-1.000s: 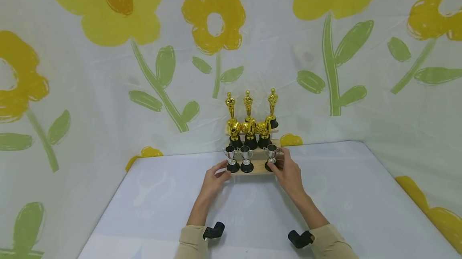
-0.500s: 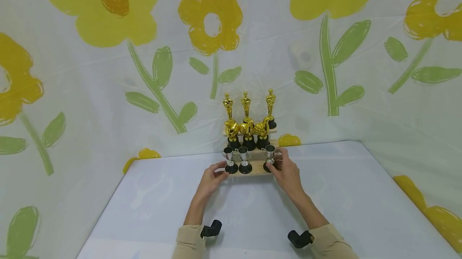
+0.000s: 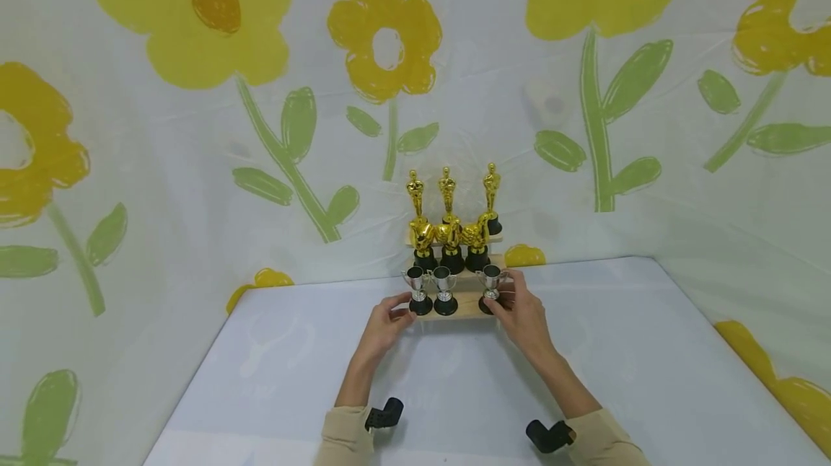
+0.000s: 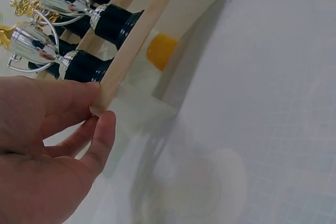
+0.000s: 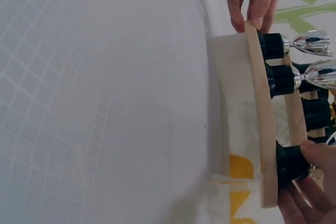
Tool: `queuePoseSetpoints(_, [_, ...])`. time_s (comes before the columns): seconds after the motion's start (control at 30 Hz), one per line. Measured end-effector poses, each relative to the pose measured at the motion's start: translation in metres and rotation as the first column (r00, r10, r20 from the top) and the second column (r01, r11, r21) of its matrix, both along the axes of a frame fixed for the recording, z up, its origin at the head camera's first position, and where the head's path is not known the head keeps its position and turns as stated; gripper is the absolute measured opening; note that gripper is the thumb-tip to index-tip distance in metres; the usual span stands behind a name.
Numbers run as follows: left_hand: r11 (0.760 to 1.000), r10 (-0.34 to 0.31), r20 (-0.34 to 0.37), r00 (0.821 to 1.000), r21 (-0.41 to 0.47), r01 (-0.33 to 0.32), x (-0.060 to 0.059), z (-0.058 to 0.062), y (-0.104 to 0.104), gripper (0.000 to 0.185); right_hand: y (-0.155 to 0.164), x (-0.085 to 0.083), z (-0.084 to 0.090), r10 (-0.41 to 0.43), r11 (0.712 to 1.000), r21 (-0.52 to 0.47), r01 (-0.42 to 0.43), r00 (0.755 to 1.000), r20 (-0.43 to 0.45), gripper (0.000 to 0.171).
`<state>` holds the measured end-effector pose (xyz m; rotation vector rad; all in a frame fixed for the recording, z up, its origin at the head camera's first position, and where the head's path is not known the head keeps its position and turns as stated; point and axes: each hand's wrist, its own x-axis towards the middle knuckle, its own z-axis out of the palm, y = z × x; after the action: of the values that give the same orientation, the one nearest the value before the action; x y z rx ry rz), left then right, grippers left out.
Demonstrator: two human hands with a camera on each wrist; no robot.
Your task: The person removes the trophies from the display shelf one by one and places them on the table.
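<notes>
White sheet backdrop (image 3: 162,163) with big yellow flowers, draped behind pale checked surface (image 3: 454,394). Stepped wooden trophy stand (image 3: 462,306) at surface's far edge, long axis left-right, front facing wearer. Left hand (image 3: 386,323) forearm stretched forward, grip pinching stand's left end. Right hand (image 3: 523,313) likewise forward, grip closed on small silver cup trophy with black base (image 3: 490,288), upright on lowest step, right end.

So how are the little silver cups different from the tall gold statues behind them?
The silver cups are short, with open bowls and handles; the gold statues are tall, thin standing figures. The cups stand on the lowest wooden step, the statues on the top one at the back. The right hand holds one cup; no hand touches a statue. Both kinds are shiny, with black bases.
</notes>
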<state>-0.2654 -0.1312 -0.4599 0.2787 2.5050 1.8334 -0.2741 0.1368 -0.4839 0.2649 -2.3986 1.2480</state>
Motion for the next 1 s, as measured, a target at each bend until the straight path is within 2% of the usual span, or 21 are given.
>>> queuePoseSetpoints(0.13, [1.0, 0.011, 0.0, 1.0, 0.004, -0.011, -0.005, -0.005, 0.0, 0.046, 0.004, 0.001, 0.002, 0.019, 1.0, -0.012, -0.019, 1.0, 0.007, 0.06])
queuePoseSetpoints(0.33, [0.999, 0.039, -0.028, 0.999, 0.002, -0.039, -0.019, -0.027, -0.002, 0.045, 0.007, 0.004, 0.005, 0.026, 1.0, -0.004, -0.026, 1.0, -0.009, 0.061])
queuePoseSetpoints(0.47, [0.999, 0.033, -0.039, 0.999, 0.005, -0.033, -0.023, -0.035, -0.003, 0.046, 0.008, 0.008, 0.006, 0.044, 0.999, -0.003, -0.044, 0.999, -0.02, 0.063])
queuePoseSetpoints(0.67, [0.999, 0.046, 0.001, 0.999, -0.013, -0.046, -0.021, -0.037, -0.003, 0.046, 0.01, 0.019, 0.008, 0.076, 0.997, -0.01, -0.076, 0.997, -0.007, 0.066])
queuePoseSetpoints(0.87, [0.999, 0.041, -0.029, 0.999, -0.026, -0.042, -0.023, -0.036, -0.003, 0.046, 0.013, 0.026, 0.009, 0.102, 0.995, -0.008, -0.101, 0.995, 0.018, 0.068])
queuePoseSetpoints(1.0, [0.999, 0.045, -0.014, 0.999, -0.03, -0.046, -0.023, -0.035, -0.003, 0.046, 0.014, 0.03, 0.01, 0.107, 0.994, -0.013, -0.107, 0.994, 0.029, 0.069])
